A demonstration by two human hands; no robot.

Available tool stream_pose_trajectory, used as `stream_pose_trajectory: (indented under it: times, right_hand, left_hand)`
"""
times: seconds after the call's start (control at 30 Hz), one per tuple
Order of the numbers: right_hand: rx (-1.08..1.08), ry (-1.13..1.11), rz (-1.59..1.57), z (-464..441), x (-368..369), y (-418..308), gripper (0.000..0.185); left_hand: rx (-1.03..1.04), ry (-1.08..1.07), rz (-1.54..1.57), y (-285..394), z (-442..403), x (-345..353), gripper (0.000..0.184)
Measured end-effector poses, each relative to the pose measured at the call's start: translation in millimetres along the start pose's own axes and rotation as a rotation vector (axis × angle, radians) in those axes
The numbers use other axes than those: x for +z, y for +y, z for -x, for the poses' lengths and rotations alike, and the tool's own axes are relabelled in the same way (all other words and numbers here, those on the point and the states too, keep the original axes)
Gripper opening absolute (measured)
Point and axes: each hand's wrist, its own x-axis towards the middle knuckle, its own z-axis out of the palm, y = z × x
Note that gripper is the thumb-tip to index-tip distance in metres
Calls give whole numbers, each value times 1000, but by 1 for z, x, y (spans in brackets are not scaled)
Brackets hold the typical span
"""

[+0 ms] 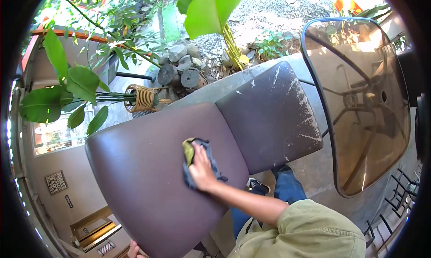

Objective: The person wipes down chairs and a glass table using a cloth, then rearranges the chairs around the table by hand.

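Observation:
A chair upholstered in smooth brown fills the middle, its large backrest (148, 168) nearest me. Beyond it lies the seat (274, 118), whose far edge is scuffed with pale, peeling patches. My right hand (202, 170) presses a blue-grey and olive-yellow cloth (189, 153) flat against the backrest, near the side by the seat. Low at the left, fingers of my left hand (134, 250) curl at the backrest's edge; most of that hand is out of sight.
A tinted glass table (359, 154) with a dark rim stands at right. Leafy plants (81, 87) and a wicker basket (134, 98) are at left. Stones and logs (182, 76) line a gravel bed. My jeans and shoe (258, 186) show below the seat; dark metal frames (399, 195) are lower right.

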Motion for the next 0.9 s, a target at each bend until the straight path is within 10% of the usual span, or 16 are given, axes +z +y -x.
stream_pose_trajectory:
  times: [0.23,0.43,0.63,0.9]
  right_hand:
    - [-526,-230,70,73,-3,-119,67]
    - [-996,-342,-56,72,-3,-71,54]
    - [-712,-185,96,22,-50,48,59]
    - [228,4,41,-10,-87,207,58]
  left_hand:
    - [98,-66,-119,22,-6,18,35]
    - [60,-61,-145,18,-1,-2,35]
    - [-54,24,-122,60,-10,33,36]
    - [-143,90,-135,81,-22,60,37]
